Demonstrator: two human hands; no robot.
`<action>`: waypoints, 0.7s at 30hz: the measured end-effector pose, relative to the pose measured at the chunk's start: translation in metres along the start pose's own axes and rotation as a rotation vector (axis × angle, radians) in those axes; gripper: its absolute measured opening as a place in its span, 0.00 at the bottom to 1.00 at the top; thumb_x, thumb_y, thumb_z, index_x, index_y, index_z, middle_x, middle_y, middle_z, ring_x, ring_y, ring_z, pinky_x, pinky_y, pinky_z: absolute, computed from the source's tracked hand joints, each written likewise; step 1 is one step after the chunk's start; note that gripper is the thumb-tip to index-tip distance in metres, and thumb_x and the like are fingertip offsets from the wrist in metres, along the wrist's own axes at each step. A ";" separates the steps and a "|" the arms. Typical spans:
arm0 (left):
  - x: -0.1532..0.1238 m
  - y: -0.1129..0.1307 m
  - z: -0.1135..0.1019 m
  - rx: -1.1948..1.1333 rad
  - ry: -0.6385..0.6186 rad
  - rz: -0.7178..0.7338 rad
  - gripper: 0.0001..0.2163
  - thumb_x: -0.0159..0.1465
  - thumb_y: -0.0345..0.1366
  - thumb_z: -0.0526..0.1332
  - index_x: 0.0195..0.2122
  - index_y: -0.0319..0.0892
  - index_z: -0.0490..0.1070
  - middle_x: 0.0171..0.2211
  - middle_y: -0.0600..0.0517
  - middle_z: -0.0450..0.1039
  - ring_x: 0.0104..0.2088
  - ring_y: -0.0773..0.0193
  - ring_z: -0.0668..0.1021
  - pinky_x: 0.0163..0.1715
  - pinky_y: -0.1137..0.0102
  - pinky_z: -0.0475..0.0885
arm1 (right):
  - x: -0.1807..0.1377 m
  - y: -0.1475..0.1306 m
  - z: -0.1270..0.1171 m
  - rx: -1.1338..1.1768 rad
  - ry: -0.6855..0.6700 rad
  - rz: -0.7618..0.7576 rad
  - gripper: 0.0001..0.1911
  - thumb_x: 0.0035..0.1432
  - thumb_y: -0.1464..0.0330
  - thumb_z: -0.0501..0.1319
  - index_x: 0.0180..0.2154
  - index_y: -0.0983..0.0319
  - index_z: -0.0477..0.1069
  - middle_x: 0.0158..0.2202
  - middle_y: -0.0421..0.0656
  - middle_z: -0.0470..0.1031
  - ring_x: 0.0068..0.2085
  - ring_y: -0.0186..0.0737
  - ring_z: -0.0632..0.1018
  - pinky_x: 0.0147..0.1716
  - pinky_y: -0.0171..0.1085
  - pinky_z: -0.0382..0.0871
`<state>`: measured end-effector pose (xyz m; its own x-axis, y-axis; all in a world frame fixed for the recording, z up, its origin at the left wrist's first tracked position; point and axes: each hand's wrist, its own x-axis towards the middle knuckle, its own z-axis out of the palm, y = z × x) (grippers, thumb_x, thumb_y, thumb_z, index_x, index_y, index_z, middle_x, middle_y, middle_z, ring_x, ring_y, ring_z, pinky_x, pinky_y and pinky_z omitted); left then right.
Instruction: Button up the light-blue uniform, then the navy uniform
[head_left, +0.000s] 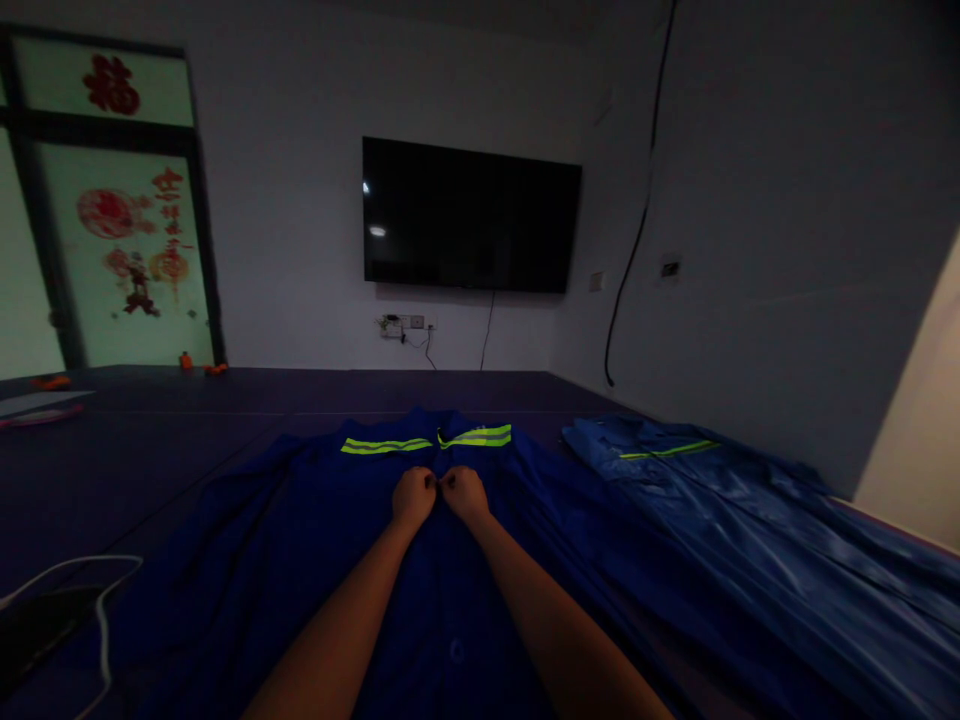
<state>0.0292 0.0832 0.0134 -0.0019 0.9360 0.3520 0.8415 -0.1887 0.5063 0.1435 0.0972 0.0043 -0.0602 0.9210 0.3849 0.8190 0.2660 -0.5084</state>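
Nearest the camera, in the head view, two bare forearms (pixel 337 630) reach forward over a dark blue jacket (pixel 315 540) spread on a dark surface (pixel 172 430), collar end away from the person. The left hand (pixel 415 497) and right hand (pixel 465 493) meet at the jacket's front, just below its yellow-green strips (pixel 386 446). Both are curled in, fingertips pinching the cloth close together along the middle; whether a button sits between them is too dark to tell. At the lower left, a white cable (pixel 103 630) loops beside a dark flat device (pixel 45 625).

To the right lies a second, lighter blue jacket (pixel 697 510), also with a bright strip. Beyond, a black TV (pixel 472 215) hangs on the wall above sockets (pixel 412 322), a black cord (pixel 634 250) runs down farther right, and a door (pixel 142 240) with red decorations stands at the left.
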 end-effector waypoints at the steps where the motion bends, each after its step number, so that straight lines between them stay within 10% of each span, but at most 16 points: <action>1: 0.000 0.000 0.000 -0.001 -0.002 0.002 0.09 0.59 0.29 0.54 0.33 0.41 0.73 0.38 0.49 0.75 0.39 0.65 0.75 0.36 0.75 0.64 | 0.000 0.000 0.000 -0.002 -0.004 -0.003 0.09 0.49 0.72 0.56 0.30 0.62 0.76 0.34 0.44 0.77 0.36 0.37 0.76 0.33 0.29 0.64; 21: 0.002 -0.002 0.004 -0.027 0.010 -0.011 0.08 0.58 0.29 0.54 0.31 0.41 0.73 0.36 0.49 0.76 0.37 0.65 0.75 0.32 0.75 0.64 | 0.001 0.002 -0.001 0.033 -0.022 -0.008 0.07 0.49 0.71 0.58 0.29 0.61 0.76 0.31 0.42 0.78 0.33 0.35 0.76 0.29 0.28 0.63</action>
<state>0.0291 0.0861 0.0099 -0.0163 0.9351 0.3539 0.8267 -0.1865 0.5309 0.1457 0.0983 0.0049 -0.0794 0.9246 0.3725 0.7993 0.2824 -0.5305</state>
